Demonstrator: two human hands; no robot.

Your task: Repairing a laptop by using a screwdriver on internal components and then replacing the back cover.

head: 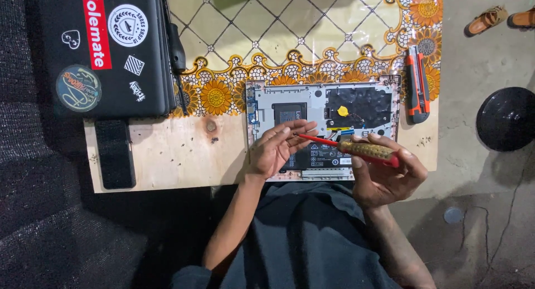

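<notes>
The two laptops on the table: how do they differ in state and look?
The opened laptop lies with its bottom cover off, battery and boards exposed, under the left hand and the screwdriver held in the right hand. The closed laptop is black, covered in stickers, and untouched. The opened laptop has a pale, pinkish frame and looks smaller. Both lie flat on the table.

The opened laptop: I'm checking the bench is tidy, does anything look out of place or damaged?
The wooden board has a dark hole with specks beside it, left of the opened laptop. Nothing else stands out.
</notes>
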